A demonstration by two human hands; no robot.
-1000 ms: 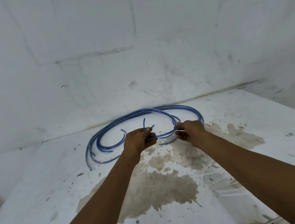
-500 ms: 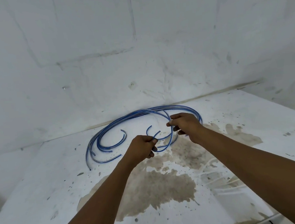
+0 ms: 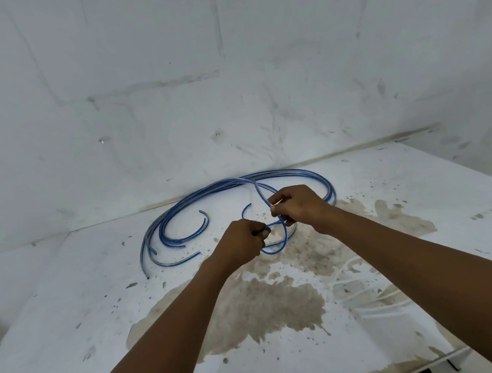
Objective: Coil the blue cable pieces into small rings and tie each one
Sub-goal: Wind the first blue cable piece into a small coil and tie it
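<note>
Now, from the head view, I see both hands raised over a stained white tabletop (image 3: 73,335), working one blue cable piece (image 3: 285,236). My left hand (image 3: 239,242) sits lower and nearer, its fingers (image 3: 259,233) curled tight round the cable where the strand crosses itself; the knuckles hide the exact pinch. My right hand (image 3: 298,207) is higher and farther back, just beside the left, fingers bent round the upper run of the same cable, with a thin pale strip (image 3: 279,202) poking out between thumb and forefinger; I cannot tell what the strip is. Between the two hands the cable forms a small loop that hangs below them, its bottom curve close over the tabletop; whether it touches I cannot tell. One short free end arcs up to the left of the right hand. Behind the hands, against the foot of the white wall (image 3: 230,83), lies the pile (image 3: 181,209) of other blue cable pieces in wide loose arcs, loose ends pointing toward me on the left. A large brown stain (image 3: 278,302) spreads over the tabletop under and near both forearms, with smaller specks around it.
</note>
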